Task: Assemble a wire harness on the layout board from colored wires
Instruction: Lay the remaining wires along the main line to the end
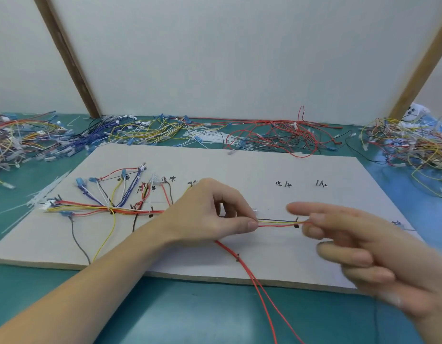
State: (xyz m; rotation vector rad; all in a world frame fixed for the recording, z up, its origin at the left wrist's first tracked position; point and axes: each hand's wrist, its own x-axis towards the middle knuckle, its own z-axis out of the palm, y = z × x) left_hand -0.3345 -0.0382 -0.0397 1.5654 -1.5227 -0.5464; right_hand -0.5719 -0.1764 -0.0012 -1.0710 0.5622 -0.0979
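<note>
Two hands work over the pale layout board (pixel 239 167), which lies flat on a green table (pixel 190 314). At the board's middle the left hand (pixel 210 212) pinches a thin bundle of wires (pixel 277 222) between thumb and curled fingers, the yellow, dark and red strands running straight to the right from that pinch, past a small dark peg (pixel 296 220). The right hand (pixel 351 247) meets the red strand's other end near that peg; its forefinger is stretched out flat and the other fingers loosely bent, and whether thumb and finger actually grip the strand I cannot tell, as the hand is blurred. Left of the left hand, the partly built harness (pixel 108 207) lies on the board, its trunk running level with branches fanning up towards handwritten marks. A doubled red wire (pixel 252 274) trails from under the left hand past a second peg and off the board's near edge. Tangled heaps of loose wires (pixel 277 137) and white cable ties (pixel 210 137) line the table behind the board.
</note>
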